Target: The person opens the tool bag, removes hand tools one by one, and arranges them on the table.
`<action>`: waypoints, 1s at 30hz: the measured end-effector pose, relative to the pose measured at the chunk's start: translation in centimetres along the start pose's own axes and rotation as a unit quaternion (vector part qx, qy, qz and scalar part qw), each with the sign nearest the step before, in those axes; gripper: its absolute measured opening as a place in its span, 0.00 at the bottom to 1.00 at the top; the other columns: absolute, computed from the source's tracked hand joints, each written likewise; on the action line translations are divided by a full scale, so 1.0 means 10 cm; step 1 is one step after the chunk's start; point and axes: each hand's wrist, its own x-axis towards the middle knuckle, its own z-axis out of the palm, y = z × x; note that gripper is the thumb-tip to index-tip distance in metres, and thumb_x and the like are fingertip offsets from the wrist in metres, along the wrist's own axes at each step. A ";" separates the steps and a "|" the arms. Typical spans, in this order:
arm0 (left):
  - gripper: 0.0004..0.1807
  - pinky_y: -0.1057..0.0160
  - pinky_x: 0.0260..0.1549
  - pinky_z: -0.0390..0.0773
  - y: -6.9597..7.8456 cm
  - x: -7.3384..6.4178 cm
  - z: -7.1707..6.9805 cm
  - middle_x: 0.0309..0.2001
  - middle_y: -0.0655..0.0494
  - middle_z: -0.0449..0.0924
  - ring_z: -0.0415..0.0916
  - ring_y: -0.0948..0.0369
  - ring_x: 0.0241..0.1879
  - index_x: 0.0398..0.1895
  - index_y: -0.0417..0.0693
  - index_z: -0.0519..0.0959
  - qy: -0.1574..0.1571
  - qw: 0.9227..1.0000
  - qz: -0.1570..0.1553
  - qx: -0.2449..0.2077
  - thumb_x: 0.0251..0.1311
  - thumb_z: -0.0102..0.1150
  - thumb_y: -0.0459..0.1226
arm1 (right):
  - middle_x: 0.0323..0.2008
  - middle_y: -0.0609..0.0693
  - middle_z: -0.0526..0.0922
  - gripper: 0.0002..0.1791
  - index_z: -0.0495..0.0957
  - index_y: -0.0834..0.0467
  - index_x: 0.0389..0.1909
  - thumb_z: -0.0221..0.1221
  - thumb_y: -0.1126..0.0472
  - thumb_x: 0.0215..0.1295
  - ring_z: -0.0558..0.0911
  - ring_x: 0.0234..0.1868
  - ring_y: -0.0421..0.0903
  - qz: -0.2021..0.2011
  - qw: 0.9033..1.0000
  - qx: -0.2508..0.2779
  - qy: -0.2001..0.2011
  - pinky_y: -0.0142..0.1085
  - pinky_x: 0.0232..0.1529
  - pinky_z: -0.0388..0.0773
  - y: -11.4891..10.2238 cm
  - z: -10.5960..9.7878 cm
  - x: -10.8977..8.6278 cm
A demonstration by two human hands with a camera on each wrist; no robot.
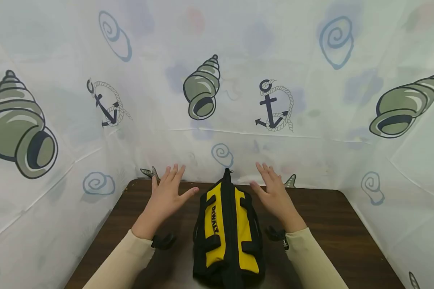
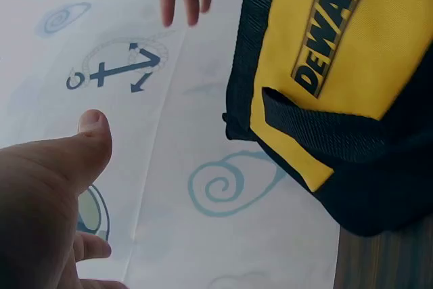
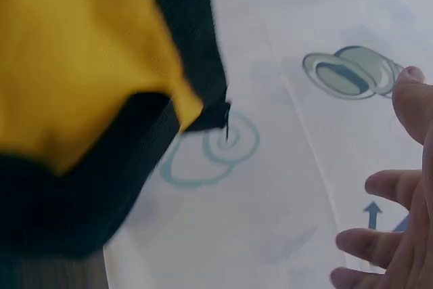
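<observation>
A yellow and black DeWalt tool bag (image 1: 213,224) stands on the brown table, its black zip strip running along the top toward me. To its left my left hand (image 1: 168,196) is raised with fingers spread, apart from the bag. My right hand (image 1: 275,196) mirrors it on the other side, fingers straight and holding nothing. In the left wrist view the bag (image 2: 352,45) shows its lettered side and a black strap handle (image 2: 325,123), with the left thumb well off it. The right wrist view has the bag (image 3: 81,52) blurred and close, the right fingers (image 3: 379,245) away from it.
The dark wood table (image 1: 311,208) reaches to a white cloth backdrop (image 1: 148,100) printed with shells and anchors, which surrounds it at the back and both sides. A black wrist strap (image 1: 163,241) shows at the left sleeve, another (image 1: 275,233) at the right.
</observation>
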 end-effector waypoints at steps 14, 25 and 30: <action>0.46 0.28 0.81 0.55 0.13 0.12 0.17 0.87 0.45 0.58 0.56 0.40 0.85 0.90 0.58 0.54 -0.052 0.981 -0.022 -0.187 0.79 0.50 0.67 | 0.73 0.56 0.78 0.23 0.75 0.50 0.76 0.55 0.51 0.87 0.76 0.75 0.57 0.126 0.911 0.387 -0.063 0.57 0.77 0.74 -0.32 0.37 0.24; 0.35 0.35 0.78 0.67 0.38 0.38 0.25 0.82 0.46 0.67 0.67 0.43 0.81 0.84 0.53 0.67 -0.117 0.975 -0.007 -0.191 0.82 0.56 0.56 | 0.55 0.62 0.80 0.23 0.73 0.53 0.75 0.56 0.53 0.86 0.83 0.46 0.53 0.239 0.870 0.429 -0.046 0.43 0.54 0.83 -0.35 0.62 0.54; 0.29 0.36 0.78 0.68 0.37 0.60 0.36 0.81 0.45 0.69 0.67 0.42 0.81 0.81 0.50 0.70 -0.164 0.958 0.034 -0.232 0.85 0.52 0.51 | 0.37 0.53 0.74 0.25 0.68 0.55 0.78 0.56 0.55 0.86 0.75 0.33 0.48 0.265 0.854 0.443 -0.071 0.38 0.41 0.76 -0.27 0.72 0.63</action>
